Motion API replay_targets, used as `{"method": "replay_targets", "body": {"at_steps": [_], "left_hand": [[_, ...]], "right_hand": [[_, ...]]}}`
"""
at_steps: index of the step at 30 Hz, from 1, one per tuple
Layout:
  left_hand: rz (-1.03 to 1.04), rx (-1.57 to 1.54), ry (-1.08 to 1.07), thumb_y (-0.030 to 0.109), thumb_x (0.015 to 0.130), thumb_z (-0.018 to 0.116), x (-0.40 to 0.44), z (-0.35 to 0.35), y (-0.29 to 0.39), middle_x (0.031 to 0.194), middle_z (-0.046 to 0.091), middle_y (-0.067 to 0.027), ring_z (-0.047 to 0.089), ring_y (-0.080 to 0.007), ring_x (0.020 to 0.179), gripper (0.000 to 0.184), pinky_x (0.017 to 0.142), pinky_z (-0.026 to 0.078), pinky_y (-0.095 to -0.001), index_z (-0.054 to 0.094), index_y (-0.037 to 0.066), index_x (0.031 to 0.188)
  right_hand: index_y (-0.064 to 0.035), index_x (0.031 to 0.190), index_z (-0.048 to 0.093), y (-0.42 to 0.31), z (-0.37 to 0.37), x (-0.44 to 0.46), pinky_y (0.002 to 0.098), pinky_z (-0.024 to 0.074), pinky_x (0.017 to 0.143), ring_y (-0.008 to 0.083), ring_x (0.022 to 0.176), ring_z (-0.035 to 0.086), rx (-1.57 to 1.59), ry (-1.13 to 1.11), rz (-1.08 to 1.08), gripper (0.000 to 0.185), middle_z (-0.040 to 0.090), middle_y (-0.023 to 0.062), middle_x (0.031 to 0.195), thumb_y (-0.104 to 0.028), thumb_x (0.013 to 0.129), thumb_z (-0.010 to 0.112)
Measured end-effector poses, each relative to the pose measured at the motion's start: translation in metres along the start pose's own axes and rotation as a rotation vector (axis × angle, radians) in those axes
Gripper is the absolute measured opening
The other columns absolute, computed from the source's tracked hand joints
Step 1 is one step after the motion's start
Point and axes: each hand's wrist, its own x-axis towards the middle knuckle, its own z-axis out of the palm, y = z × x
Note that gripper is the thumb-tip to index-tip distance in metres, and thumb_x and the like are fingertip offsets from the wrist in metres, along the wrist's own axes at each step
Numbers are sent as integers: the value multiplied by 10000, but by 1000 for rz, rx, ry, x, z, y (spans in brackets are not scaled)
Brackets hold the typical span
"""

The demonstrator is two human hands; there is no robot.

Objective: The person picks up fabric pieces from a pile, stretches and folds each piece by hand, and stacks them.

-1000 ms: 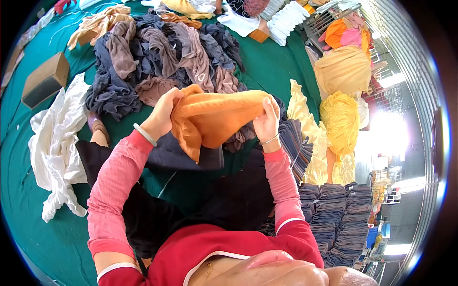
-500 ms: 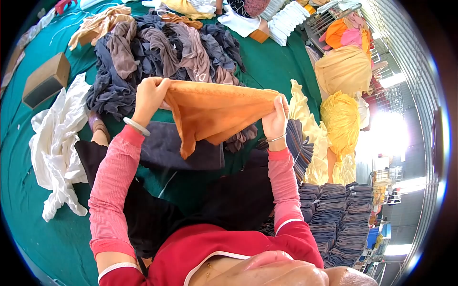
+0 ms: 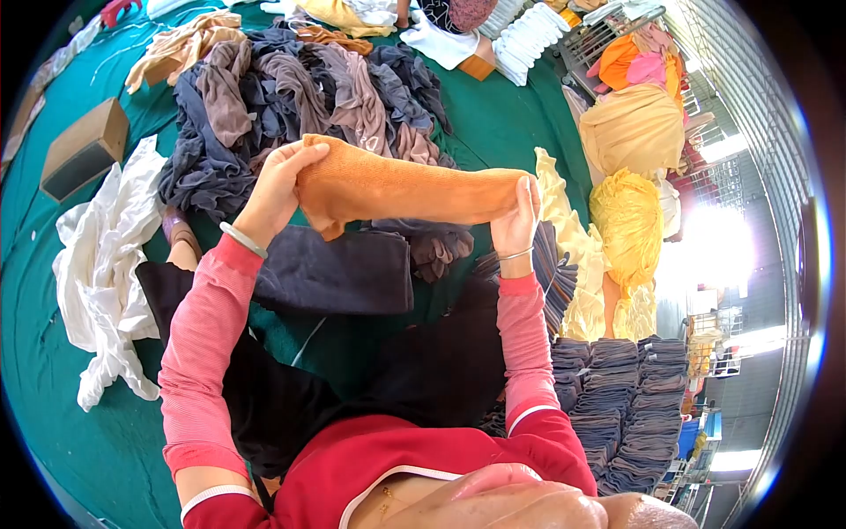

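Note:
An orange cloth (image 3: 405, 189) is stretched between my two hands, above the floor sheet. My left hand (image 3: 280, 183) grips its left end, with the thumb on top and a loose corner drooping below. At its right end, my right hand (image 3: 515, 220) pinches the other edge. Beneath the cloth lies a folded dark grey cloth (image 3: 330, 271), partly covered by it. A bunched grey-brown cloth (image 3: 441, 251) sits just right of that. Behind my hands is a large heap of dark blue and brown cloths (image 3: 300, 97).
White cloth (image 3: 110, 273) and a cardboard box (image 3: 85, 148) lie at left on the green sheet (image 3: 53, 353). Stacks of folded grey cloths (image 3: 621, 406) stand at right, near yellow bundles (image 3: 627, 225). Another person (image 3: 445, 13) is at the far edge.
The orange cloth, hanging in a wide triangle before, is now gathered into a narrower band pulled between both hands. My left hand has turned slightly; my right hand has shifted little.

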Motion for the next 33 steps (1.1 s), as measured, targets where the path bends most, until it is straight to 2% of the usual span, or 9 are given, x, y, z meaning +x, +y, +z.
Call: {"method": "replay_targets", "body": {"at_steps": [3, 6, 13, 16, 19, 22, 25, 31, 33], "left_hand": [[38, -1, -37, 143, 882, 553, 0, -2, 3, 909, 653, -26, 615, -91, 799, 176, 743, 471, -232, 620, 18, 988], [38, 44, 34, 138, 893, 546, 2, -9, 8, 912, 650, -24, 615, -86, 796, 175, 723, 473, -220, 618, 8, 985], [289, 233, 50, 155, 911, 543, -3, 1, 19, 902, 651, -23, 600, -55, 767, 209, 702, 463, -188, 623, -11, 1010], [344, 310, 129, 140, 901, 562, 0, -1, 18, 871, 615, 12, 565, -42, 776, 192, 689, 438, -177, 630, -16, 988], [514, 493, 135, 118, 882, 587, 6, -10, 16, 882, 545, 33, 524, -38, 791, 173, 675, 408, -174, 630, -26, 966], [527, 519, 180, 101, 861, 613, 6, -11, 16, 902, 484, 26, 492, -39, 802, 159, 691, 389, -182, 633, -37, 938], [523, 482, 226, 96, 846, 631, 2, -6, 18, 959, 504, 8, 512, -43, 824, 154, 718, 396, -178, 639, -38, 923], [464, 387, 153, 92, 828, 651, -1, -2, 20, 1036, 557, -5, 539, -49, 872, 159, 719, 420, -171, 644, -38, 921], [457, 417, 125, 93, 832, 647, -1, -4, 19, 971, 588, -3, 548, -44, 819, 148, 698, 422, -169, 646, -30, 915]], "right_hand": [[-63, 923, 572, 1, 3, -1, 247, 444, 801, 100, 868, 571, -27, -15, -4, 107, 611, 7, 909, -141, 934, 500], [-52, 941, 569, 0, 7, 1, 240, 432, 812, 92, 885, 556, -61, 0, -20, 106, 595, 9, 928, -135, 933, 502], [-36, 962, 572, 4, -5, 6, 245, 414, 833, 90, 918, 531, -135, -51, -77, 108, 567, -1, 947, -125, 919, 531], [-26, 1006, 580, 10, -11, 7, 254, 408, 852, 98, 940, 529, -180, -42, -105, 151, 572, 9, 980, -139, 912, 547], [-14, 1050, 584, 13, -11, 9, 260, 403, 865, 107, 959, 528, -232, -5, -105, 201, 578, 30, 1023, -154, 908, 557], [-7, 1061, 588, 12, -1, 9, 262, 398, 864, 113, 966, 528, -238, -9, -88, 222, 584, 47, 1042, -162, 905, 563], [-5, 1035, 596, 13, -3, 9, 260, 395, 855, 113, 955, 530, -216, -25, -62, 206, 593, 46, 1020, -158, 899, 571], [-40, 945, 606, 20, -18, 11, 272, 413, 799, 107, 884, 542, -91, -4, -24, 111, 601, 10, 929, -131, 885, 587], [-55, 921, 606, 19, -18, 12, 275, 418, 781, 109, 871, 548, -63, 21, -6, 81, 602, 1, 914, -123, 881, 591]]}}
